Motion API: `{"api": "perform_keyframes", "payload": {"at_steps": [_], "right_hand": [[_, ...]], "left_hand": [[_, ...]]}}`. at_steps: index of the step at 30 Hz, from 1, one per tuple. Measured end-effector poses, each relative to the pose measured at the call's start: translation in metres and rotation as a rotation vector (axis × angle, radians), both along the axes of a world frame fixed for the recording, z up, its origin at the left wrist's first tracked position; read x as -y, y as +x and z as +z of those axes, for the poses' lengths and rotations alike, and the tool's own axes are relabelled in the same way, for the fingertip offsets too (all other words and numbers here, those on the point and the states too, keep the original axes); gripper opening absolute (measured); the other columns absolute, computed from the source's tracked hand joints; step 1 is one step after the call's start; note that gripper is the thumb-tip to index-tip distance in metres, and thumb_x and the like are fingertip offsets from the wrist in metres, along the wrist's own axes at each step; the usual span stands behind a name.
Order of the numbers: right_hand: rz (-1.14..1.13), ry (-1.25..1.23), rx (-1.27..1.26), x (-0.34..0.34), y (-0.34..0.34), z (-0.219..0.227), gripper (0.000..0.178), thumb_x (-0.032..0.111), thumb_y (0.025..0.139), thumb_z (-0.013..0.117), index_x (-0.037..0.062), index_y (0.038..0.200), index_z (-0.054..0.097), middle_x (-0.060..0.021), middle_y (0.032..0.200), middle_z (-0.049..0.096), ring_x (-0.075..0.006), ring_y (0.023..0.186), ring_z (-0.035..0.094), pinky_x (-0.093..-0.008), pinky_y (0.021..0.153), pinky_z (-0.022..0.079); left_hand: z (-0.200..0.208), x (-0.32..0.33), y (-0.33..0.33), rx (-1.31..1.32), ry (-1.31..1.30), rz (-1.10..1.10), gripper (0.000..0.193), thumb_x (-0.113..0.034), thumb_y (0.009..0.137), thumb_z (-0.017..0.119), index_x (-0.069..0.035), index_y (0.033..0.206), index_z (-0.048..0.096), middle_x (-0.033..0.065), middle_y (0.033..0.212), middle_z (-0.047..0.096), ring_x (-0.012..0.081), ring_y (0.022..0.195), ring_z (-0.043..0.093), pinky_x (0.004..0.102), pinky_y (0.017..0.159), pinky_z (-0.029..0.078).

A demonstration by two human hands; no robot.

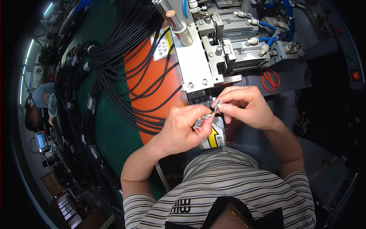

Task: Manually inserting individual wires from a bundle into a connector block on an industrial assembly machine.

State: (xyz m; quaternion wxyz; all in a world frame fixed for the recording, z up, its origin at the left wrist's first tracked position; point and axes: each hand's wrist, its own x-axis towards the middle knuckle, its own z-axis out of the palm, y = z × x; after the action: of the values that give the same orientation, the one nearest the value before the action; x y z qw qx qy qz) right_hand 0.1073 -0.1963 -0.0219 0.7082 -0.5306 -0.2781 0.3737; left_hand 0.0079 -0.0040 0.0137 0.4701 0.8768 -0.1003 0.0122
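Thin coloured wires (199,124) stick out from the closed fingers of my left hand (183,128). They are white, yellow, red and teal, fanned at the end of a cable. My right hand (246,107) pinches a few of the wire tips (217,105) between thumb and forefinger, just right of the left hand. Both hands meet in front of the metal machine (198,65), close to its lower edge. Black cables (152,122) run from the left toward my left hand; which one ends in these wires is hidden by the fingers.
Bundled black cables (110,61) lie over an orange plate (143,84) and a green surface (114,110) at left. Pneumatic cylinders with blue hoses (267,38) stand at the back right. Red-handled scissors (270,80) lie beside the machine. Another person (44,101) is at far left.
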Motion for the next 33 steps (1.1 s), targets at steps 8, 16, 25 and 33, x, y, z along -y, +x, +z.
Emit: {"api": "perform_keyframes", "payload": {"at_steps": [8, 16, 25, 33], "right_hand": [[0.016, 0.034, -0.067, 0.000, 0.001, -0.003, 0.015, -0.004, 0.090, 0.060, -0.0062, 0.102, 0.069, -0.0125, 0.094, 0.068, -0.0105, 0.063, 0.064, -0.0190, 0.049, 0.045], [0.068, 0.036, 0.012, 0.001, 0.005, -0.004, 0.014, -0.004, 0.089, 0.061, -0.0062, 0.101, 0.069, -0.0125, 0.092, 0.069, -0.0103, 0.062, 0.064, -0.0197, 0.050, 0.047], [-0.204, -0.244, 0.885, -0.007, -0.007, 0.006, 0.006, 0.001, 0.080, 0.069, -0.0013, 0.083, 0.065, -0.0066, 0.076, 0.062, -0.0126, 0.050, 0.060, -0.0248, 0.046, 0.045], [-0.309, -0.440, 1.114, -0.010, -0.013, 0.005, 0.007, 0.008, 0.079, 0.067, 0.0028, 0.078, 0.063, -0.0088, 0.071, 0.058, -0.0274, 0.054, 0.058, -0.0365, 0.048, 0.046]], "left_hand": [[0.003, -0.004, 0.002, -0.158, -0.178, -0.030, 0.006, 0.000, 0.088, 0.061, 0.002, 0.088, 0.066, 0.0056, 0.067, 0.064, 0.0093, 0.056, 0.057, 0.0244, 0.052, 0.044], [0.003, -0.014, 0.006, -0.345, -0.353, -0.097, 0.009, -0.003, 0.091, 0.060, 0.003, 0.088, 0.066, 0.0031, 0.069, 0.064, 0.0062, 0.057, 0.052, 0.0241, 0.053, 0.042], [-0.001, 0.007, -0.005, -0.004, 0.208, 0.012, 0.011, 0.000, 0.080, 0.065, -0.001, 0.091, 0.065, 0.0034, 0.066, 0.060, 0.0166, 0.053, 0.056, 0.0306, 0.051, 0.045], [-0.006, 0.004, -0.009, 0.228, 0.466, 0.073, 0.044, 0.002, 0.065, 0.069, 0.000, 0.109, 0.065, 0.0104, 0.086, 0.059, 0.0262, 0.068, 0.062, 0.0352, 0.058, 0.050]]}}
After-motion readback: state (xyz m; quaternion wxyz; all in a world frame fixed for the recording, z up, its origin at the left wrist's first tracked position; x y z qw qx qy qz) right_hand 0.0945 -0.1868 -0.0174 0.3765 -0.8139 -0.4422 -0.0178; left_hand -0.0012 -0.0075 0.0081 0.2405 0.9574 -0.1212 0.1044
